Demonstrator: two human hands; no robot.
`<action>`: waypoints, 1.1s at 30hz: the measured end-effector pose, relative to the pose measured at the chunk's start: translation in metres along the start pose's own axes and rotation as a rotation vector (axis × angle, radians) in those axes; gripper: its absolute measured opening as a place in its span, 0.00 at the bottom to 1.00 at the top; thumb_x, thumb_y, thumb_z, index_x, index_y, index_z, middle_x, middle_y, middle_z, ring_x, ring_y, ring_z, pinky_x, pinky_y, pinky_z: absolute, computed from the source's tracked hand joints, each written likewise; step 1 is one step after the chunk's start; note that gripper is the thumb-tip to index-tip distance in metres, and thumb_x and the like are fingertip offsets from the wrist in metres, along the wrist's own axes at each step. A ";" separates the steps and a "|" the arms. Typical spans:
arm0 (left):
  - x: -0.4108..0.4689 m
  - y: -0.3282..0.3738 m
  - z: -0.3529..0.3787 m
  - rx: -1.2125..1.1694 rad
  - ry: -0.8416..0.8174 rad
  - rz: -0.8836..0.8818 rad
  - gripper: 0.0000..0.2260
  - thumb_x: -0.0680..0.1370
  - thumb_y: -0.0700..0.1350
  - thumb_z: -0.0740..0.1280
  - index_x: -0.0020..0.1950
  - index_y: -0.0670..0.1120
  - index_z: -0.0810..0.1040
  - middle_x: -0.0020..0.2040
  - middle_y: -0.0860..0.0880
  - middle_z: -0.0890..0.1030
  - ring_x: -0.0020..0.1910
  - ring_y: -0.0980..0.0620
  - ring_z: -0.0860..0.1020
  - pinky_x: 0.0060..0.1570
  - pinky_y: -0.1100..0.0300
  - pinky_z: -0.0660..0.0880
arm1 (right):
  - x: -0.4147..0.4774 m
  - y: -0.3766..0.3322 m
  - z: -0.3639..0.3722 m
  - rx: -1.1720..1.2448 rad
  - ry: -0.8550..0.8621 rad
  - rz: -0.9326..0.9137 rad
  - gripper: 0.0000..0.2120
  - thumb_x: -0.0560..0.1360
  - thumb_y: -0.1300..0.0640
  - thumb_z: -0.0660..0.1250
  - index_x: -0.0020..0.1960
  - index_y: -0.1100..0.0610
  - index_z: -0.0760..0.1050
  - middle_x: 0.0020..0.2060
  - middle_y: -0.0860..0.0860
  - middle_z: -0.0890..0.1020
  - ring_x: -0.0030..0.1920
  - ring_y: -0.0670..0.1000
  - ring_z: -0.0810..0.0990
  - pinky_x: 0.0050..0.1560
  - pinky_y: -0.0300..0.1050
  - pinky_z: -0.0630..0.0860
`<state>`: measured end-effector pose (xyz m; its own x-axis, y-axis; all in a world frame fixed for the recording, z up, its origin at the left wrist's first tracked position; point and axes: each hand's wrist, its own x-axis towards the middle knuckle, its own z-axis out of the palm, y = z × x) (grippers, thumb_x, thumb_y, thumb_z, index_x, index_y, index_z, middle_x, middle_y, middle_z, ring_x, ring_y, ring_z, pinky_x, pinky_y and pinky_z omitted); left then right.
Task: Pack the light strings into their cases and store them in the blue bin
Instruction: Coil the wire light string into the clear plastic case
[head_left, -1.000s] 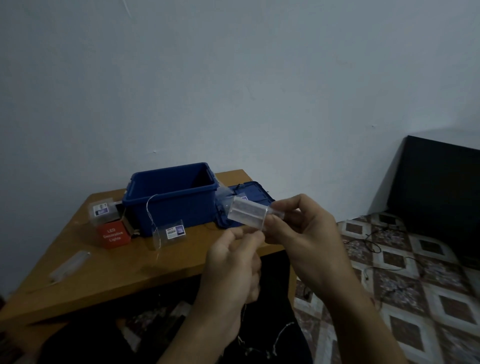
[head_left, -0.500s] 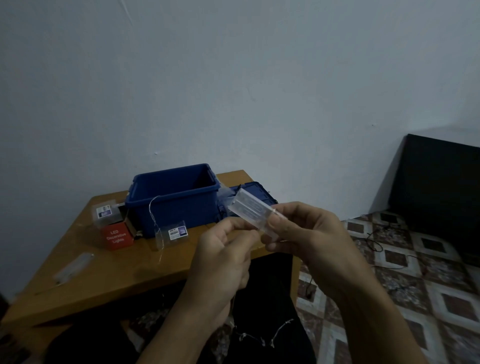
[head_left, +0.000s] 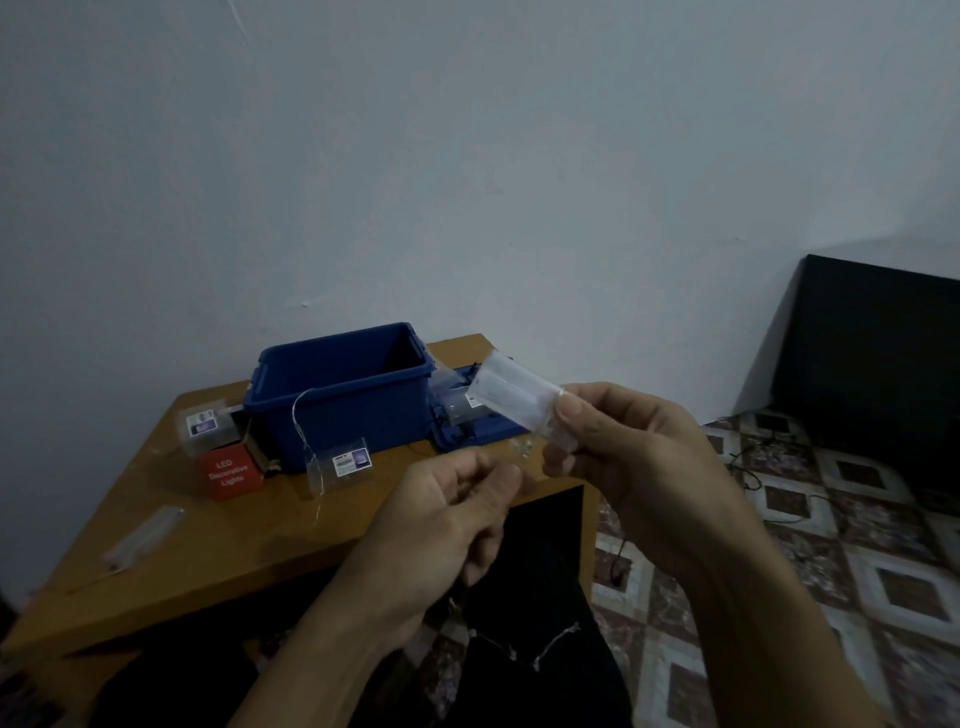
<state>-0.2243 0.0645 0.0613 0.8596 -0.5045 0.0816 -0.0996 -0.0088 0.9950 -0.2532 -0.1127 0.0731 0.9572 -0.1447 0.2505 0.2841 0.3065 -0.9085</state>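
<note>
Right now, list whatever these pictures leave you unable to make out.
- Head view: floor of the blue bin, hidden by its front wall.
- Head view: what the left hand pinches, covered by the hand itself.
- Head view: print on the labelled case on the table, too small.
- Head view: the blue lid, partly behind the clear case held by the right hand.

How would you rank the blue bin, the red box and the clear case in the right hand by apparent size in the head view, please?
1. blue bin
2. clear case, pinched by the right hand
3. red box
The case is nearer the camera, so its lead over the box is unsure.
</note>
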 end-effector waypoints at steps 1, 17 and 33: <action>0.001 0.000 0.000 0.028 0.004 0.006 0.09 0.75 0.49 0.68 0.43 0.46 0.84 0.33 0.47 0.76 0.32 0.53 0.73 0.27 0.61 0.68 | 0.000 -0.001 -0.001 0.013 -0.005 -0.003 0.16 0.70 0.56 0.71 0.51 0.67 0.80 0.37 0.56 0.80 0.35 0.53 0.77 0.39 0.44 0.78; 0.026 0.034 -0.013 0.237 -0.116 -0.046 0.14 0.70 0.54 0.72 0.39 0.43 0.77 0.34 0.42 0.75 0.32 0.47 0.72 0.35 0.57 0.70 | -0.021 -0.027 -0.022 -0.437 -0.455 0.060 0.08 0.76 0.55 0.72 0.50 0.60 0.81 0.45 0.60 0.84 0.41 0.62 0.81 0.42 0.48 0.78; -0.007 0.035 0.012 0.046 0.022 0.055 0.08 0.79 0.47 0.67 0.48 0.42 0.80 0.30 0.47 0.71 0.22 0.56 0.61 0.21 0.65 0.59 | -0.005 0.001 -0.009 -0.942 0.081 -0.305 0.13 0.80 0.56 0.66 0.65 0.49 0.74 0.47 0.41 0.77 0.44 0.39 0.77 0.43 0.33 0.72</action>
<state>-0.2402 0.0571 0.0948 0.8631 -0.4858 0.1379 -0.1697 -0.0218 0.9853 -0.2578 -0.1199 0.0684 0.8337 -0.1672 0.5263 0.3249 -0.6222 -0.7122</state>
